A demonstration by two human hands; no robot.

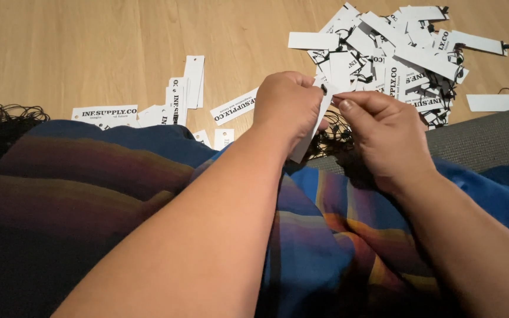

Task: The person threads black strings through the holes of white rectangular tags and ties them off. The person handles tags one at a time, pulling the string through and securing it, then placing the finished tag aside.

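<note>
My left hand (287,106) pinches the top of a white paper tag (313,126) that hangs down from its fingers. My right hand (384,138) meets it at the tag's top end, thumb and forefinger closed on the black string (326,89) at the tag's hole. Both hands hover above a striped blue, purple and orange cloth (119,188) spread over my lap. A black fringe (334,138) of the cloth shows just below the hands.
A large heap of white tags with black strings (396,56) lies on the wooden floor at the upper right. Several loose tags without strings (178,100) lie at the upper left. A grey mat (484,138) is at the right. More black fringe (1,115) sits at the far left.
</note>
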